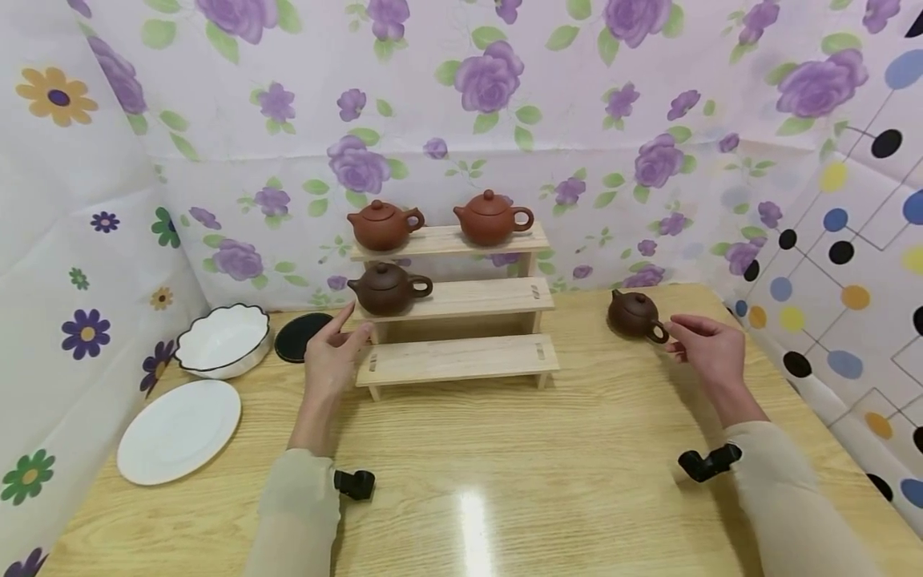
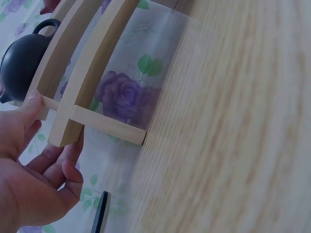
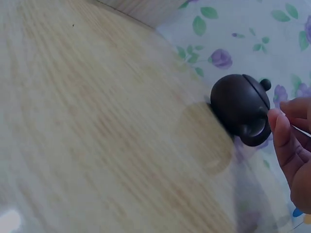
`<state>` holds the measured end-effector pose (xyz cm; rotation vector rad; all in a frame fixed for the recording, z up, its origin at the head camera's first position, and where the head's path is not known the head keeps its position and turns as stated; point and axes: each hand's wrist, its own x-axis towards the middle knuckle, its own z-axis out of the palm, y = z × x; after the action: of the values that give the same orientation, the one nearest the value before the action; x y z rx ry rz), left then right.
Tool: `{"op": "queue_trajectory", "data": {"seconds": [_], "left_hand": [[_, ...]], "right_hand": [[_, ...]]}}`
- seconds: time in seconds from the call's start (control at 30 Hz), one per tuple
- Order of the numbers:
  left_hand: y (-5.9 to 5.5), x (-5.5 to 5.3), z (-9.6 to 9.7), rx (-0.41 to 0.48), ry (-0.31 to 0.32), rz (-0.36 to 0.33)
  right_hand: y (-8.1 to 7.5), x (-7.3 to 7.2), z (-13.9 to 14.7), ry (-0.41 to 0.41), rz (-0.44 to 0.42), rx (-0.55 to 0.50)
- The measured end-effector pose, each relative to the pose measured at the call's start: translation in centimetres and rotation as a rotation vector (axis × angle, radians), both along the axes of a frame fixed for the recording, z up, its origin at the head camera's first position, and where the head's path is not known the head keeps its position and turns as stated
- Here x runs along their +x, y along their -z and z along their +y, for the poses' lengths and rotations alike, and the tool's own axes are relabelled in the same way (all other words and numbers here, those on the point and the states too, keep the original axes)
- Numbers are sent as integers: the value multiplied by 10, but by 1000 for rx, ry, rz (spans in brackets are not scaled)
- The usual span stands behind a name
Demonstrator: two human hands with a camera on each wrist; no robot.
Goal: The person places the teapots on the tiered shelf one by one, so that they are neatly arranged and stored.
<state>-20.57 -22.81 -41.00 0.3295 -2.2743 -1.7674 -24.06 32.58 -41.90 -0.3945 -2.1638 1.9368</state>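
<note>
My left hand [image 1: 330, 361] grips the left end of a three-tier wooden stand [image 1: 461, 362]. In the left wrist view, several fingers curl at the boards' end. A dark brown teapot [image 1: 388, 290] sits on the middle tier, just above that hand. Two reddish-brown teapots, a left one [image 1: 380, 227] and a right one [image 1: 488, 220], occupy the top tier. Over to the right, my right hand [image 1: 707, 350] pinches the handle of another dark brown teapot [image 1: 631, 315], thumb and index fingertip at its loop. That pot is at the table's back right, spout pointing away.
Left of the stand are a black round disc [image 1: 301, 336], a white scalloped bowl [image 1: 223, 343] with a dark rim, and a white plate [image 1: 180, 433]. Flowered cloth [image 1: 433, 112] hangs behind the wooden table [image 1: 505, 465], with more cloth at both sides.
</note>
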Motion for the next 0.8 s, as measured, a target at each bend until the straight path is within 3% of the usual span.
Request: {"op": "queue_trajectory", "data": {"seconds": [0.23, 0.8], "left_hand": [[-3, 0, -2, 5, 4, 10], [-1, 1, 0, -16, 4, -3]], "right_hand": [[5, -3, -1, 72, -58, -6], [21, -11, -5, 64, -102, -36]]}}
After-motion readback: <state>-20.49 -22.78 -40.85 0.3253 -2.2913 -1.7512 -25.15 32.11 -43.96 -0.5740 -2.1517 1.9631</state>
